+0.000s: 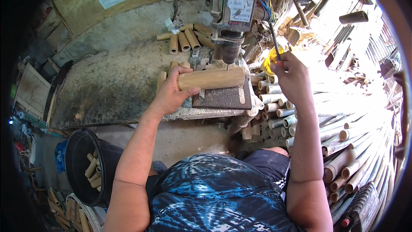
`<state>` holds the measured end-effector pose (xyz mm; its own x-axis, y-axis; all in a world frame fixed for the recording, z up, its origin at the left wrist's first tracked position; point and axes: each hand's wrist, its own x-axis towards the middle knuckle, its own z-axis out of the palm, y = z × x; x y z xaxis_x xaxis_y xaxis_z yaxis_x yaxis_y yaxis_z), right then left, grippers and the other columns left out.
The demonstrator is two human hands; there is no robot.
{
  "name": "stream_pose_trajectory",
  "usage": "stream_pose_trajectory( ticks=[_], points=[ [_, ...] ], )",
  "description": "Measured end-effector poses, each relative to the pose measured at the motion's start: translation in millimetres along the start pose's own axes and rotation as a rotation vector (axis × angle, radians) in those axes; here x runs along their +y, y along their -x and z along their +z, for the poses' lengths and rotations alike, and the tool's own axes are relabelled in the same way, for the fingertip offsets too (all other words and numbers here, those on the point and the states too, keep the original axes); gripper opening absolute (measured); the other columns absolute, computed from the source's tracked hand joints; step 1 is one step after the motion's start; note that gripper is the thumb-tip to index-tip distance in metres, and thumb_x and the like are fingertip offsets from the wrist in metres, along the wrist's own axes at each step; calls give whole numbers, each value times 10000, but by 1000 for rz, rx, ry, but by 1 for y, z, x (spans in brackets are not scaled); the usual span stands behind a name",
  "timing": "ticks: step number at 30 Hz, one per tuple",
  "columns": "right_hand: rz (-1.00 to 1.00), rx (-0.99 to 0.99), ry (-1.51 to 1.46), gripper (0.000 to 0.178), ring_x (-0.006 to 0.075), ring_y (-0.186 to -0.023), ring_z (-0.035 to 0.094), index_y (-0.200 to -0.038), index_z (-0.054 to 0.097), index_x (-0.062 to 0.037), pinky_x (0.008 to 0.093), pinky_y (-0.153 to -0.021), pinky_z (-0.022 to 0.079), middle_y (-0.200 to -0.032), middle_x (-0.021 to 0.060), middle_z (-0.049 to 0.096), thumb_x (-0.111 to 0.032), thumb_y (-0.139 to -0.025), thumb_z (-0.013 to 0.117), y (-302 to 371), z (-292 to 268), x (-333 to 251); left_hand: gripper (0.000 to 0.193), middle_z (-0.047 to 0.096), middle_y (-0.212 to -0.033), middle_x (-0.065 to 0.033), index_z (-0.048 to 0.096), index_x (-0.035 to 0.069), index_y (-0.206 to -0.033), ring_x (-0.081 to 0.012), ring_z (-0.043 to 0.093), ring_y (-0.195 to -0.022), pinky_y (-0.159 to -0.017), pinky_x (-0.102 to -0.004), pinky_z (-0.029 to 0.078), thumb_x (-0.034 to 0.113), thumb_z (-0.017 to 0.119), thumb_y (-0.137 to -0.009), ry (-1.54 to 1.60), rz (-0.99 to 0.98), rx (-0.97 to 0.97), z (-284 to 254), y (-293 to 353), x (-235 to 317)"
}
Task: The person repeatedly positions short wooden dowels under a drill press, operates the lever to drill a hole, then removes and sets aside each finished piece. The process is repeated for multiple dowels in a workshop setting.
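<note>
Fingers of our left hand grip a smooth, pale-tan bamboo tube, lying crosswise beneath the drill bit. Our right hand is wrapped around a dark lever.

- Bamboo tube in the left fingers: plain tan, faintly streaked lengthwise;
- Board just right of the left fingers: dark brown, speckled with pale dust;
- Worktop left of the left fingers: mottled grey and tan;
- Lever in the right fingers: dark grey, a touch of red-orange at the grip;
- Object of unclear kind just left of the right fingers: bright yellow;
- Shirt below both hands' fingers: black, blue and white tie-dye;
- Bucket below the left fingers: plain black.
</note>
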<state>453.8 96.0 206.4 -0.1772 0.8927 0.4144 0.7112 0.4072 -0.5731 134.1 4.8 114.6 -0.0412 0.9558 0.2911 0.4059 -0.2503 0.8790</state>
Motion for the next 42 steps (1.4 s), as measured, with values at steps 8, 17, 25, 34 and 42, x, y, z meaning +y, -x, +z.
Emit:
stream_pose_trajectory(
  ticks=[8,17,25,34,42],
  points=[
    [-67,105,-10,203,261,-792,710,-1029,713,-28,377,-716,532,-855,151,724,-197,-919,686,-79,66,24,591,557,-1195,-92,455,64,-1290,-171,532,-1127,-1007,-339,439,260,821,-869,-7,16,-2,0,-1,-4],
    [-249,271,75,330,362,-788,675,-1152,691,-54,443,-736,505,-836,185,691,-312,-1027,528,2,-82,-60,582,598,-1188,-91,467,71,-1298,-179,580,-1087,-961,-352,484,257,818,-873,-39,-8,-32,9,-6,5],
    [-244,317,104,405,113,-651,539,-1192,698,-47,300,-631,449,-752,49,640,-374,-1057,499,-53,-95,-77,638,636,-1174,-119,489,137,-1327,-213,609,-1057,-913,-370,493,345,843,-839,-202,-45,-134,46,-40,25],
    [-294,303,257,336,214,-639,574,-1148,694,-41,379,-640,461,-721,124,606,-287,-1042,491,-10,-83,-67,701,627,-1262,-193,511,83,-1325,-330,617,-1144,-962,-416,499,407,850,-804,-257,-20,-145,50,-44,27],
    [-228,205,144,242,422,-887,678,-1150,658,11,476,-791,531,-973,232,702,-117,-1008,510,26,-59,-61,691,611,-1288,-195,509,77,-1314,-350,600,-1170,-1003,-430,474,405,844,-806,-285,-12,-138,52,-44,30]
  ],
)
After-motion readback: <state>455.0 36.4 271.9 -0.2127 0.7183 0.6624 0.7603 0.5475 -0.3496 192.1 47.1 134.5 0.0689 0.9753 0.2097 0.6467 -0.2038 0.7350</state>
